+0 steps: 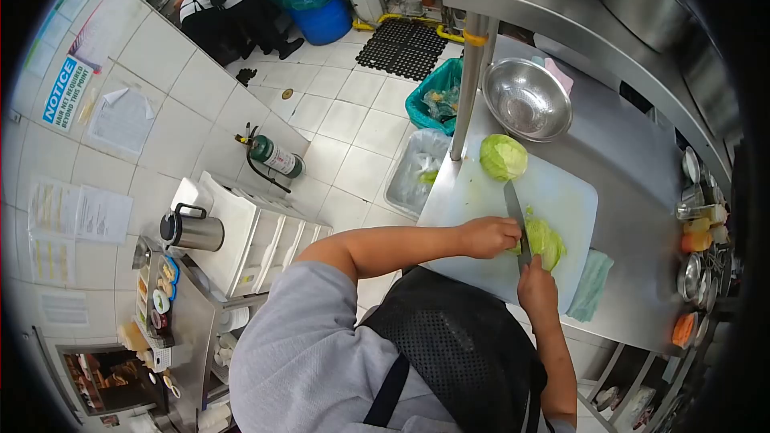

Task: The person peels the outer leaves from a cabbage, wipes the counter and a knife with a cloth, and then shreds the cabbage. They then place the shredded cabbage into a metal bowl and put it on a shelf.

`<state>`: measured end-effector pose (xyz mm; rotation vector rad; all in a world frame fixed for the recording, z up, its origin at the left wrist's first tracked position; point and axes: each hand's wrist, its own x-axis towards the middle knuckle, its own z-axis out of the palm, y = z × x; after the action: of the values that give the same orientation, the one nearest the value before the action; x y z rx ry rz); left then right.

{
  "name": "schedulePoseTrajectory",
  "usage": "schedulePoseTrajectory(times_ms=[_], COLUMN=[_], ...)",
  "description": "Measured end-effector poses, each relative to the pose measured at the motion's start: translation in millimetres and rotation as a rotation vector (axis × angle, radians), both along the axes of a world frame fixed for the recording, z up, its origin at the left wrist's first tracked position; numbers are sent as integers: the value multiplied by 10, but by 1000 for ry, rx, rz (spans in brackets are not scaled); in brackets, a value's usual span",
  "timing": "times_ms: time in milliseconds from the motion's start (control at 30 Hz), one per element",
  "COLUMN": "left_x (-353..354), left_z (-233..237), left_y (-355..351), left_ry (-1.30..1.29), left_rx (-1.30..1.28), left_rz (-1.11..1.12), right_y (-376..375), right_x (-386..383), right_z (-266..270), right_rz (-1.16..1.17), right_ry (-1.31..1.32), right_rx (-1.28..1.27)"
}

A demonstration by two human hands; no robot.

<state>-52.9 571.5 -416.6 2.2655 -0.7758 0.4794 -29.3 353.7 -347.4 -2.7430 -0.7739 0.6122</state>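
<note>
Two pale green cabbage pieces lie on the white cutting board [573,192]: a rounded cabbage half [503,157] at its far edge and a leafy, layered cabbage chunk [547,242] between my hands. A blue wall sign [62,93] reads NOTICE. My left hand [489,236] presses curled fingers onto the chunk. My right hand [537,289] is clamped around the knife [513,204] handle, blade beside my left knuckles.
</note>
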Motion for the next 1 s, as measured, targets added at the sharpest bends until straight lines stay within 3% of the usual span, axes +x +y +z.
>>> schedulePoseTrajectory(times_ms=[167,200,367,567,800,1000], left_x=[61,62,54,46,49,54], left_z=[-160,-281,148,197,186,148], left_y=[57,29,73,66,72,77], left_ry=[-34,64,33,58,29,67], left_rx=[41,-39,53,5,-3,-28], left_rz=[-24,9,-34,-15,-14,-17], right_y=[-83,-107,-282,-389,-344,-105], right_x=[39,18,-121,-239,-244,-56], right_z=[-171,-119,370,687,587,-85], right_rz=[35,58,38,55,83,56], right_ry=[-39,-38,-56,-30,-31,-86], right_rx=[31,72,30,1,-5,24])
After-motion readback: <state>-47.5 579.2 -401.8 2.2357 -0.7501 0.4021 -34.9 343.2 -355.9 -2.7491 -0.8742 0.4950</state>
